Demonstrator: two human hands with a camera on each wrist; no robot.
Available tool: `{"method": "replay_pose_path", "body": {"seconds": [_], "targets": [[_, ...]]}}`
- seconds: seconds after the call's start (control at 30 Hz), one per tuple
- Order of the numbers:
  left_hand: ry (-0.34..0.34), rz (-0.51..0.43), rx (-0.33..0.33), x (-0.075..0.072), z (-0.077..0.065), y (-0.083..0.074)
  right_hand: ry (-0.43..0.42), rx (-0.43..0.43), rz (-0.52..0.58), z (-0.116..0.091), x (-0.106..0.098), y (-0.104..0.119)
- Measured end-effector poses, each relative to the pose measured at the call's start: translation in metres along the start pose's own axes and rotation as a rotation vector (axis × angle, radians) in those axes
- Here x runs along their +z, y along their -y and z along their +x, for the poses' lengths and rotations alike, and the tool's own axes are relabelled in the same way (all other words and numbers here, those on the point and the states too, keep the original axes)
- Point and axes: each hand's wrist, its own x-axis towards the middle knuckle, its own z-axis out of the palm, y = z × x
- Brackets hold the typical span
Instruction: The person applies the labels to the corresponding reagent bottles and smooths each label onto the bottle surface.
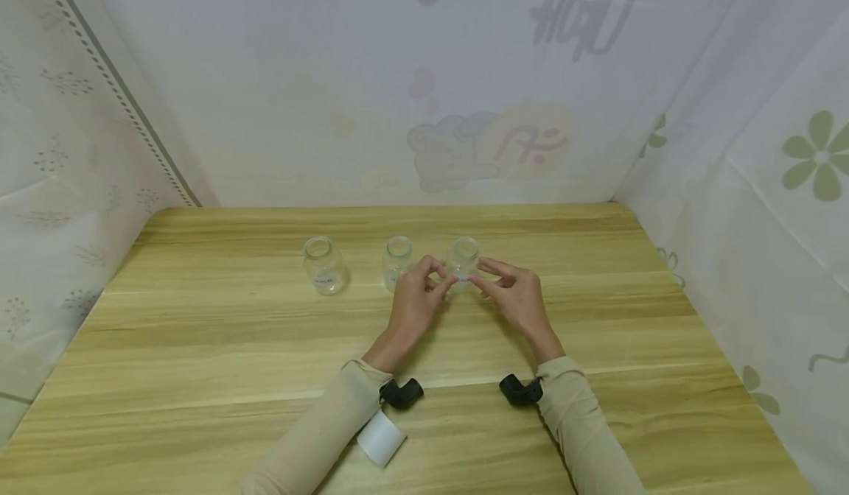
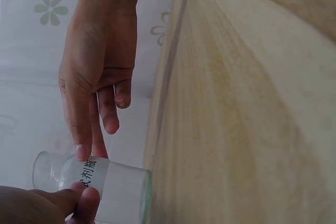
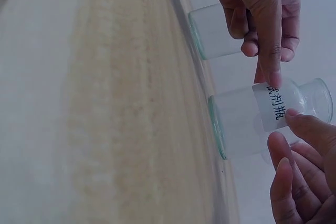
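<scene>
A clear glass jar [image 1: 465, 258] stands upright on the wooden table, at the right end of a row of three. Both hands are at its sides. My left hand [image 1: 414, 300] holds it from the left, thumb pressing the end of a white label [image 3: 269, 113] with dark printed characters. From the right, my right hand [image 1: 522, 300] holds the jar, its thumb on the label's other end. Fingers of each hand reach behind the glass, partly hidden. In the right wrist view the label lies across the jar's front, below its neck.
The middle jar [image 1: 396, 253] stands just left of the hands, partly covered by the left one. Farther left is another labelled glass jar [image 1: 323, 263]. A white roll [image 1: 381, 440] lies beside the left sleeve. Patterned cloth [image 1: 318, 75] hangs behind the table.
</scene>
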Motion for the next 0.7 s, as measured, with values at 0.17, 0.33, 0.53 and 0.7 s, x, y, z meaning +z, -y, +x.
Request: {"method": "replay_pose_path", "body": {"seconds": [0.17, 0.33, 0.53, 0.7], "targets": [[-0.006, 0.004, 0.017, 0.0004, -0.0001, 0.001, 0.008, 0.03, 0.037, 0.0003, 0.0001, -0.0002], [-0.003, -0.012, -0.006, 0.001, -0.0002, 0.0006, 0.006, 0.045, 0.057, 0.0008, -0.0001, -0.0015], [0.006, -0.041, -0.031, 0.0015, 0.0005, -0.0008, -0.009, 0.034, 0.063, 0.0003, -0.0013, -0.0028], [-0.005, -0.015, -0.003, 0.0011, 0.0, -0.0013, 0.017, -0.014, -0.038, -0.0004, -0.0001, -0.0009]]}}
